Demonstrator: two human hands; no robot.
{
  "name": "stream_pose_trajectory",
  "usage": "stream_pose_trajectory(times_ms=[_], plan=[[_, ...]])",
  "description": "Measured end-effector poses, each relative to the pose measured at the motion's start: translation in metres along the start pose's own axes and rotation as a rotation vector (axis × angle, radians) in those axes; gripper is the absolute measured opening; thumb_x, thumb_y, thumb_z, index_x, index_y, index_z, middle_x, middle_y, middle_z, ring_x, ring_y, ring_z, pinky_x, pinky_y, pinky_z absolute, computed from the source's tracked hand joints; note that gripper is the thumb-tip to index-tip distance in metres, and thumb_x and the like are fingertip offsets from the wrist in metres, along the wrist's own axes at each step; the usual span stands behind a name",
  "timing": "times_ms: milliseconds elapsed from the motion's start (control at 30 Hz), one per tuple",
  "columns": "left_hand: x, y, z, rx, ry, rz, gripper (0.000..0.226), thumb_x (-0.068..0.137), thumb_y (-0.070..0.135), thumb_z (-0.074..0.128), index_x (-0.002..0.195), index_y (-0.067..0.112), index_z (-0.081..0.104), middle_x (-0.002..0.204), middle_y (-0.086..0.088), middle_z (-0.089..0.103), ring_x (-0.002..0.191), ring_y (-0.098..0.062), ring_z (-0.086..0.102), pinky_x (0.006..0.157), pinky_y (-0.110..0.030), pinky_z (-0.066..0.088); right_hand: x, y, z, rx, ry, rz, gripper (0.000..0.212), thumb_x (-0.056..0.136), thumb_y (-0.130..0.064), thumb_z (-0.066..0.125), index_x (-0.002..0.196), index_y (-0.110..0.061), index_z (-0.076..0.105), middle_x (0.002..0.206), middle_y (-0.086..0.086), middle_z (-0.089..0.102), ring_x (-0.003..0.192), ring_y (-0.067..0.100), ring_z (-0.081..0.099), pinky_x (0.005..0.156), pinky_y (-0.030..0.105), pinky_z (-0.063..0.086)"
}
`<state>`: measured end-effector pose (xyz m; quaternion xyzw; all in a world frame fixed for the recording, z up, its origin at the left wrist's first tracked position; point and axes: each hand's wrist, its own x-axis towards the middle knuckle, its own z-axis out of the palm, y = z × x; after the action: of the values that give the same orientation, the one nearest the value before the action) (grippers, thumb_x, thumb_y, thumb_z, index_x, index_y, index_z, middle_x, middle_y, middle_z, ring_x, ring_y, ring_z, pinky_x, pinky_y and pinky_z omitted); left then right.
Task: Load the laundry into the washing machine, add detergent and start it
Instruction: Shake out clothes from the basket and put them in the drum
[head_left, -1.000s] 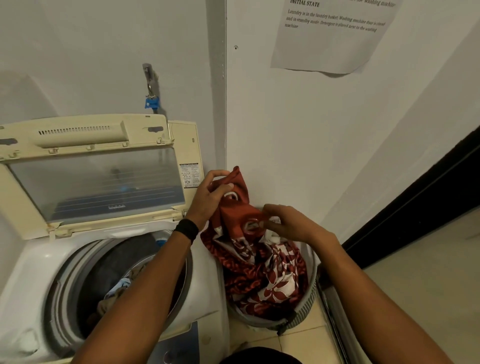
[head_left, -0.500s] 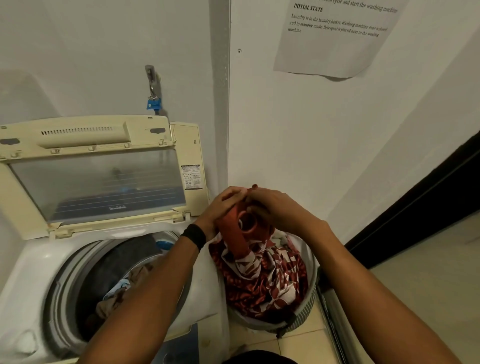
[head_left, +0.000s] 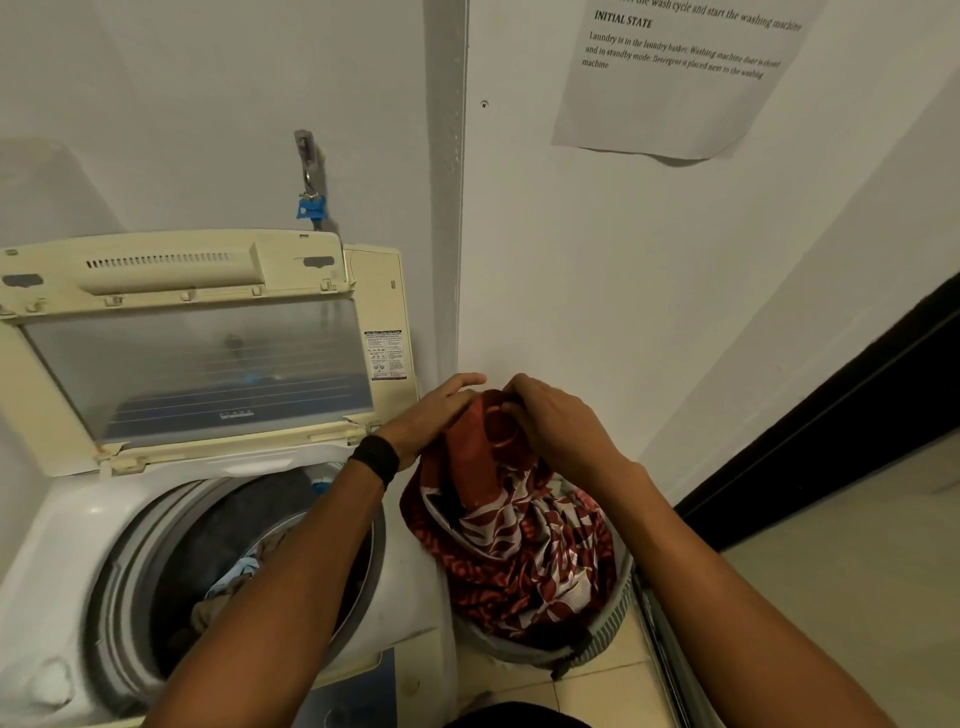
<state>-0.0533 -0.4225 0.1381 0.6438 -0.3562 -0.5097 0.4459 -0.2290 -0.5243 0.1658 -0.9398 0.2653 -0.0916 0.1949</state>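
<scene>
A red and white patterned cloth (head_left: 519, 540) hangs bunched above the grey laundry basket (head_left: 608, 634) on the floor, right of the washing machine (head_left: 67, 545). My left hand (head_left: 434, 415) and my right hand (head_left: 556, 421) both grip the cloth's top, close together. The machine's lid (head_left: 197, 358) stands open against the wall. Inside the drum (head_left: 249, 561) lie several clothes, partly hidden by my left forearm.
A blue-tagged tap (head_left: 311, 202) sticks out of the wall above the machine. A printed sheet (head_left: 680, 78) is taped to the right wall. A dark doorway (head_left: 831, 415) and tiled floor (head_left: 857, 571) lie to the right.
My right hand moved up and left to meet my left hand at the cloth's top. The cloth is now gathered into a tighter bunch over the basket.
</scene>
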Motion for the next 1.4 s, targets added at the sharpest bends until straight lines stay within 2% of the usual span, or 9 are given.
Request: stream_pose_trajectory(times_ms=[133,233,433,600,833,967,1167,1267,1400], plan=[[0.001,-0.007,-0.003,-0.100,-0.019,-0.017,0.042,0.110,0.036,0.040,0.152,0.033,0.041,0.134,-0.009,0.063,0.125,-0.028,0.061,0.109,-0.041,0.047,-0.005,0.002,-0.004,0.129,-0.064,0.007,0.015,0.107,-0.034,0.045,0.114,-0.022,0.051,0.099,-0.001,0.069,0.080,0.017,0.064,0.074,0.040,0.058],[0.003,-0.015,-0.003,-0.196,-0.035,-0.002,0.046,0.108,0.023,0.046,0.153,0.033,0.041,0.141,-0.011,0.060,0.125,-0.030,0.062,0.099,-0.036,0.053,-0.009,0.008,-0.005,0.314,-0.070,-0.043,0.003,0.102,-0.029,0.056,0.104,-0.027,0.057,0.095,-0.008,0.070,0.077,0.010,0.065,0.073,0.038,0.058],[0.006,-0.022,0.002,-0.398,-0.003,0.050,0.061,0.090,0.031,0.064,0.149,0.035,0.049,0.143,-0.010,0.060,0.130,-0.031,0.060,0.112,-0.047,0.048,-0.009,0.010,0.005,0.226,-0.100,-0.247,0.004,0.098,-0.026,0.063,0.096,-0.024,0.060,0.143,-0.011,0.051,0.107,0.011,0.061,0.087,0.028,0.056],[0.001,-0.022,0.002,-0.357,0.106,0.076,0.059,0.089,0.036,0.072,0.144,0.029,0.053,0.138,-0.010,0.062,0.122,-0.030,0.064,0.100,-0.042,0.056,-0.006,0.013,0.008,0.136,0.061,-0.264,0.016,0.101,-0.022,0.060,0.113,-0.014,0.068,0.119,-0.004,0.057,0.093,0.011,0.061,0.081,0.031,0.058],[0.000,-0.013,-0.008,-0.047,0.095,0.135,0.037,0.101,0.036,0.063,0.137,0.027,0.059,0.131,0.003,0.063,0.122,-0.020,0.061,0.098,-0.031,0.052,-0.006,0.012,0.010,0.206,0.162,-0.213,0.010,0.100,-0.026,0.061,0.105,-0.018,0.065,0.112,-0.008,0.060,0.085,0.011,0.063,0.075,0.031,0.057],[-0.001,-0.020,-0.010,-0.145,0.015,0.083,0.051,0.089,0.028,0.060,0.139,0.033,0.055,0.136,-0.007,0.062,0.122,-0.031,0.062,0.103,-0.044,0.054,-0.003,0.020,0.003,0.269,0.126,-0.155,0.007,0.092,-0.026,0.067,0.098,-0.022,0.067,0.107,-0.013,0.063,0.079,0.007,0.062,0.070,0.031,0.056],[0.006,-0.021,0.001,-0.067,0.131,0.166,0.064,0.091,0.008,0.061,0.147,0.035,0.045,0.131,-0.010,0.061,0.118,-0.030,0.064,0.096,-0.041,0.059,-0.002,0.009,0.008,0.193,-0.216,-0.277,0.015,0.085,-0.034,0.068,0.096,-0.023,0.072,0.125,-0.015,0.060,0.089,0.001,0.058,0.073,0.019,0.050],[0.008,-0.022,0.002,-0.075,0.197,0.209,0.057,0.099,0.006,0.061,0.147,0.032,0.045,0.135,-0.008,0.059,0.120,-0.026,0.061,0.099,-0.041,0.058,-0.006,0.007,0.016,0.161,-0.183,-0.267,0.017,0.087,-0.032,0.072,0.097,-0.019,0.075,0.137,-0.013,0.051,0.097,0.009,0.060,0.081,0.027,0.056],[0.011,-0.024,0.002,-0.217,0.240,0.160,0.038,0.102,0.027,0.063,0.139,0.033,0.054,0.136,-0.007,0.061,0.121,-0.027,0.063,0.092,-0.036,0.060,-0.008,0.007,0.021,0.150,-0.079,-0.271,0.017,0.088,-0.029,0.073,0.098,-0.017,0.078,0.151,-0.014,0.038,0.082,0.011,0.063,0.075,0.029,0.056]])
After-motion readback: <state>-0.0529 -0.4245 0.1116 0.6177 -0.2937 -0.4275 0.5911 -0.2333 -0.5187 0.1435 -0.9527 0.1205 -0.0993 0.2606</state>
